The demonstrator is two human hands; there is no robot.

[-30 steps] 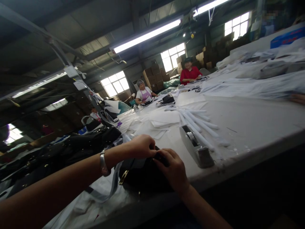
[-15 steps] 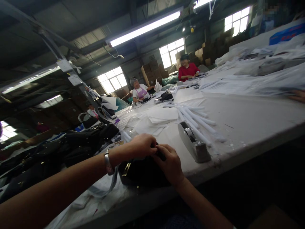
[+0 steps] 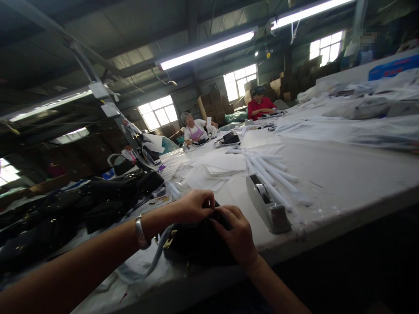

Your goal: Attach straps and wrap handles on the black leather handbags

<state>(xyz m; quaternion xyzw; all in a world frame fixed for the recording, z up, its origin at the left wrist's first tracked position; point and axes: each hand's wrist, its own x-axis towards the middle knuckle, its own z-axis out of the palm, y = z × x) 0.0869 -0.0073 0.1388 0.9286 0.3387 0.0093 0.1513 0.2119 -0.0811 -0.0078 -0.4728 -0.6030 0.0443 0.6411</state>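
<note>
A black bag with gold-coloured metal fittings rests at the table's near edge, in front of me. My left hand, with a silver bangle at the wrist, pinches the bag's upper edge between thumb and finger. Close beside it, my right hand grips the same dark edge from the right, its fingers curled over the top. The exact part between the fingertips is too dark to make out. A grey strap wrapped in pale material hangs down at the bag's left side.
To the right stands a grey tape dispenser. White wrapped tubes and white sheets lie behind it. Black bags are heaped on the left. Two co-workers, one in red, one in a purple apron, sit across the white table.
The left hand has opened slightly from the right, still pinching the bag's edge. The view has shifted a little, and a hand at the far right edge is no longer clearly visible.
</note>
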